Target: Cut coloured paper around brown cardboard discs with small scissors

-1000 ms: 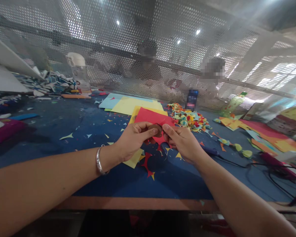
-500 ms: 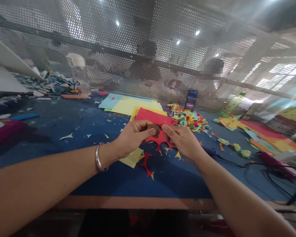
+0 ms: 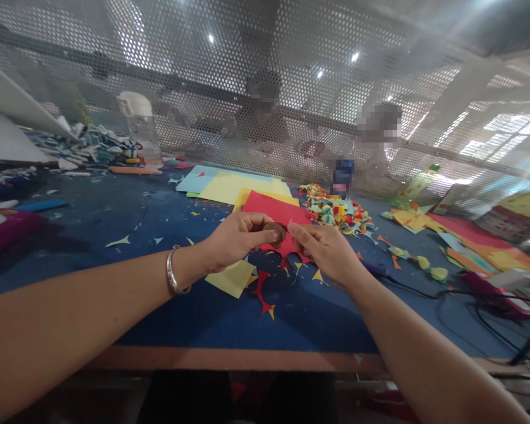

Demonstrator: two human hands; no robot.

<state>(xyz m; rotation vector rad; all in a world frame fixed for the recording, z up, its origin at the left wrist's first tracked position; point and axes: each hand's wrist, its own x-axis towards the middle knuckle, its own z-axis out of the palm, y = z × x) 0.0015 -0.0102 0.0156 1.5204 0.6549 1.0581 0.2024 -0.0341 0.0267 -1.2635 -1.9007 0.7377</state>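
Observation:
My left hand (image 3: pixel 234 241) is closed, its thumb and fingers gripping a small round brown disc (image 3: pixel 277 233); the disc's exact kind is unclear. Beside the disc's right edge, my right hand (image 3: pixel 320 244) is pinched, and whatever its fingertips hold is too small to make out. Both hands hover over a red paper sheet (image 3: pixel 274 206), whose near edge is cut into curves. Below them lie a pale yellow paper piece (image 3: pixel 232 278) and a red paper scrap (image 3: pixel 261 291), with small yellow snippets around.
Behind the red sheet lie blue and yellow sheets (image 3: pixel 229 187). A heap of small coloured paper pieces (image 3: pixel 340 213) stands back right. There is a water bottle (image 3: pixel 143 129) at back left. Black cables (image 3: pixel 481 306) run along the right. A perforated metal screen (image 3: pixel 212 76) closes off the back.
My left wrist has shifted slightly left, while the disc stays in the left fingers. The right fingertips have moved a little along the disc's edge. The sheets look unmoved.

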